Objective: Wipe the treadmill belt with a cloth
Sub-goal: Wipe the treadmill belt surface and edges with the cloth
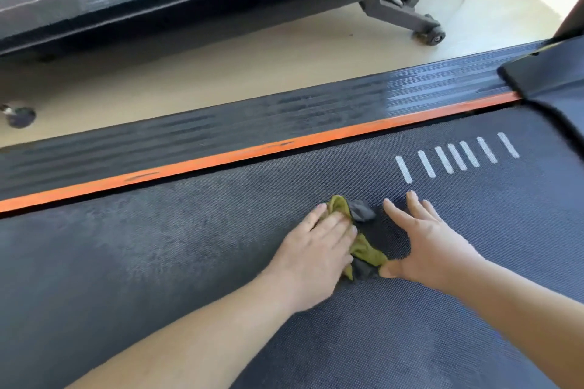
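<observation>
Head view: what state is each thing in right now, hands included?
cloth: crumpled, lying on the treadmill belt, partly under the left hand.
left hand: flat, fingers straight, pressing on the cloth.
right hand: flat on the belt beside the cloth, fingers spread, holding nothing.
treadmill belt: streaky lighter patches to the left of the hands.

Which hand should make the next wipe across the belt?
Left. The left hand lies flat on the cloth; the right hand rests on bare belt beside it.
</observation>
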A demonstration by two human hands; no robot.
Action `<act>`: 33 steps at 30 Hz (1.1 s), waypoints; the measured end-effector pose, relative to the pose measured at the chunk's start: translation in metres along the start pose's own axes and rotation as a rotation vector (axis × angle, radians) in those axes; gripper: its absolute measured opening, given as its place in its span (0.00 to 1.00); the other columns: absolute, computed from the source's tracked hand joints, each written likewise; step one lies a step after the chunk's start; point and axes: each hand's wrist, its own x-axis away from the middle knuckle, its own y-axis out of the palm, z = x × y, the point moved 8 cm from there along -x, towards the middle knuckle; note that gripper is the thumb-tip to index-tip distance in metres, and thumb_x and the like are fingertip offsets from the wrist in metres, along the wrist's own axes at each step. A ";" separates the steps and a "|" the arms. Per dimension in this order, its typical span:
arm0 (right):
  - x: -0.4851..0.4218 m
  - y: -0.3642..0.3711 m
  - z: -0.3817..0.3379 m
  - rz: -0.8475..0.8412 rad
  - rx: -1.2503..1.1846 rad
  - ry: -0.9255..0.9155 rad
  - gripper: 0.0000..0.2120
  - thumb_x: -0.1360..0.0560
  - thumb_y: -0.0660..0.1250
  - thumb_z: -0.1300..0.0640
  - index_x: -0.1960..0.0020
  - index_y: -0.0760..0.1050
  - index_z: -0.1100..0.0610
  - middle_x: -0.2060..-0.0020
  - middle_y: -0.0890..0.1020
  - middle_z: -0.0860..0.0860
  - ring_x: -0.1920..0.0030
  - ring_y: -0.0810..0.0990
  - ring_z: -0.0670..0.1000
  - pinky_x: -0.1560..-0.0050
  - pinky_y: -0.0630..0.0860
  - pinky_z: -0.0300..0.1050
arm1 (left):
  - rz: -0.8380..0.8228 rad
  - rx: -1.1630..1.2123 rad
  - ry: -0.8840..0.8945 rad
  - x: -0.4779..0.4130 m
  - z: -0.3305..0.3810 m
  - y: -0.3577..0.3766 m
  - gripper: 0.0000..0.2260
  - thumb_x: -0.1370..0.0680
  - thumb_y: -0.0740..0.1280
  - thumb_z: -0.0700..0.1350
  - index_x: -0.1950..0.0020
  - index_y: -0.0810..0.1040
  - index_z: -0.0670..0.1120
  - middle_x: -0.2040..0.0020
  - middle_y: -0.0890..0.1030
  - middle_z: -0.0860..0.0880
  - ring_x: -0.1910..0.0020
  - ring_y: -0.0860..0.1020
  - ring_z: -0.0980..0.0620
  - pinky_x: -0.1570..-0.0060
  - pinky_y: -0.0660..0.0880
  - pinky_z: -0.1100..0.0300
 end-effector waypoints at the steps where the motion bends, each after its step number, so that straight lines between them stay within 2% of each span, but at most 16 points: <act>1: -0.002 0.000 -0.006 -0.014 -0.012 -0.006 0.61 0.36 0.79 0.34 0.19 0.38 0.36 0.19 0.35 0.47 0.19 0.36 0.54 0.22 0.56 0.63 | 0.013 -0.030 -0.107 0.001 -0.027 0.000 0.26 0.14 0.47 0.52 0.21 0.64 0.40 0.21 0.67 0.43 0.20 0.59 0.44 0.21 0.46 0.43; 4: -0.007 -0.002 -0.026 -0.047 -0.013 -0.017 0.64 0.40 0.80 0.33 0.21 0.37 0.32 0.20 0.32 0.46 0.19 0.35 0.55 0.23 0.53 0.68 | -0.055 -0.007 -0.534 0.025 -0.115 0.001 0.27 0.14 0.43 0.53 0.18 0.56 0.42 0.17 0.57 0.45 0.17 0.49 0.48 0.21 0.39 0.43; 6: -0.014 0.000 -0.035 -0.049 -0.041 0.001 0.64 0.41 0.80 0.32 0.23 0.36 0.29 0.20 0.32 0.45 0.19 0.34 0.56 0.25 0.55 0.72 | -0.007 0.067 -0.658 0.040 -0.128 0.000 0.27 0.14 0.42 0.53 0.17 0.53 0.44 0.16 0.52 0.46 0.17 0.45 0.49 0.21 0.40 0.44; 7: -0.017 0.002 -0.040 -0.058 -0.024 0.016 0.64 0.42 0.80 0.31 0.23 0.36 0.28 0.20 0.32 0.44 0.19 0.34 0.57 0.26 0.57 0.73 | 0.020 0.139 -0.609 0.041 -0.113 0.000 0.27 0.14 0.42 0.53 0.17 0.53 0.44 0.16 0.51 0.46 0.17 0.44 0.50 0.20 0.40 0.45; 9: -0.018 0.008 -0.046 -0.067 0.038 0.033 0.62 0.41 0.79 0.31 0.23 0.37 0.28 0.20 0.32 0.45 0.20 0.35 0.60 0.28 0.59 0.76 | 0.023 0.269 -0.339 0.041 -0.055 0.003 0.26 0.13 0.43 0.53 0.17 0.54 0.45 0.16 0.49 0.48 0.18 0.43 0.51 0.20 0.42 0.47; 11: -0.022 0.013 -0.044 -0.033 0.064 0.036 0.61 0.40 0.79 0.31 0.23 0.38 0.29 0.20 0.33 0.46 0.20 0.37 0.62 0.30 0.61 0.75 | -0.024 0.251 -0.092 0.043 -0.015 0.014 0.25 0.13 0.47 0.54 0.17 0.57 0.46 0.16 0.53 0.48 0.18 0.48 0.51 0.20 0.52 0.48; 12: -0.023 0.013 -0.044 -0.029 0.074 0.035 0.61 0.40 0.79 0.31 0.23 0.38 0.29 0.20 0.34 0.46 0.20 0.37 0.62 0.30 0.62 0.75 | 0.003 0.208 -0.071 0.042 -0.026 0.017 0.25 0.14 0.49 0.54 0.18 0.59 0.46 0.17 0.55 0.48 0.18 0.52 0.51 0.21 0.55 0.48; 13: -0.024 0.012 -0.044 -0.037 0.082 0.033 0.62 0.41 0.79 0.31 0.23 0.38 0.29 0.20 0.34 0.46 0.20 0.37 0.62 0.31 0.63 0.75 | 0.037 0.165 -0.129 0.039 -0.047 0.017 0.25 0.14 0.49 0.54 0.18 0.59 0.46 0.17 0.56 0.48 0.18 0.52 0.51 0.20 0.53 0.48; 16: -0.021 0.013 -0.045 -0.057 0.069 0.038 0.62 0.41 0.79 0.32 0.22 0.39 0.29 0.20 0.33 0.46 0.20 0.36 0.61 0.30 0.62 0.75 | 0.012 0.179 -0.551 0.050 -0.115 0.020 0.26 0.13 0.44 0.54 0.16 0.51 0.47 0.16 0.48 0.48 0.18 0.43 0.52 0.20 0.41 0.50; 17: -0.022 0.014 -0.045 -0.046 0.064 0.037 0.62 0.41 0.79 0.32 0.22 0.39 0.29 0.20 0.33 0.46 0.20 0.36 0.61 0.30 0.62 0.75 | 0.027 0.204 -0.609 0.050 -0.117 0.020 0.26 0.14 0.42 0.54 0.16 0.50 0.47 0.16 0.46 0.49 0.18 0.42 0.52 0.20 0.41 0.50; 20: -0.022 0.011 -0.043 -0.053 0.082 0.043 0.62 0.41 0.78 0.31 0.23 0.38 0.29 0.20 0.32 0.45 0.20 0.36 0.61 0.29 0.62 0.74 | 0.013 0.363 -0.501 0.043 -0.088 0.017 0.27 0.14 0.41 0.57 0.16 0.50 0.50 0.16 0.43 0.52 0.18 0.40 0.54 0.20 0.40 0.50; 23: -0.025 0.013 -0.040 -0.042 0.096 0.029 0.62 0.41 0.77 0.29 0.23 0.36 0.28 0.21 0.32 0.46 0.20 0.36 0.61 0.29 0.63 0.73 | 0.008 0.351 -0.455 0.046 -0.090 0.018 0.27 0.15 0.39 0.61 0.16 0.46 0.55 0.17 0.39 0.55 0.19 0.37 0.57 0.20 0.40 0.49; 26: -0.021 0.012 -0.042 -0.038 0.115 0.018 0.61 0.40 0.76 0.27 0.23 0.35 0.28 0.21 0.32 0.46 0.20 0.36 0.60 0.29 0.63 0.72 | 0.007 0.278 -0.506 0.047 -0.105 0.023 0.28 0.17 0.38 0.65 0.17 0.43 0.60 0.18 0.37 0.55 0.19 0.35 0.54 0.22 0.37 0.42; 29: -0.023 0.013 -0.042 -0.028 0.126 0.005 0.61 0.40 0.75 0.26 0.24 0.34 0.28 0.21 0.31 0.46 0.20 0.35 0.60 0.28 0.63 0.70 | 0.051 0.293 -0.547 0.041 -0.092 0.025 0.27 0.16 0.40 0.63 0.17 0.47 0.58 0.17 0.40 0.52 0.19 0.36 0.49 0.22 0.41 0.38; 31: -0.021 0.013 -0.041 -0.047 0.128 0.014 0.61 0.39 0.75 0.27 0.24 0.33 0.28 0.21 0.30 0.46 0.20 0.34 0.60 0.28 0.62 0.71 | 0.024 0.310 -0.324 0.030 -0.056 0.027 0.26 0.14 0.44 0.58 0.16 0.52 0.53 0.16 0.45 0.52 0.18 0.40 0.49 0.21 0.44 0.39; 33: -0.023 0.015 -0.040 -0.039 0.117 0.009 0.61 0.39 0.75 0.27 0.24 0.33 0.28 0.21 0.30 0.45 0.20 0.34 0.59 0.27 0.61 0.70 | -0.005 0.219 -0.087 0.030 -0.038 0.026 0.26 0.14 0.47 0.57 0.17 0.54 0.50 0.16 0.50 0.51 0.17 0.47 0.50 0.20 0.46 0.43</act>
